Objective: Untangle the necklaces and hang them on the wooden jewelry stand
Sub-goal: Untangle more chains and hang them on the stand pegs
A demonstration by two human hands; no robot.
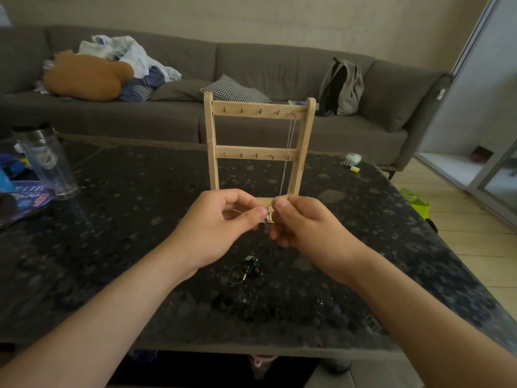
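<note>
wooden stand (258,110): upright | silver chain (288,152): on top-right hook | dark necklace (247,271): heaped in front

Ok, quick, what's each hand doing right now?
Left hand: pinching the lower end of the silver chain.
Right hand: pinching the same chain, which hangs from the wooden stand.

Left grip (216,225), right grip (305,226) bare; forearms (112,299) bare too

Pale wooden jewelry stand (258,145), silver chain (288,152), black speckled table (140,233), grey sofa (251,65), black-and-white checked cushion (235,89).
</note>
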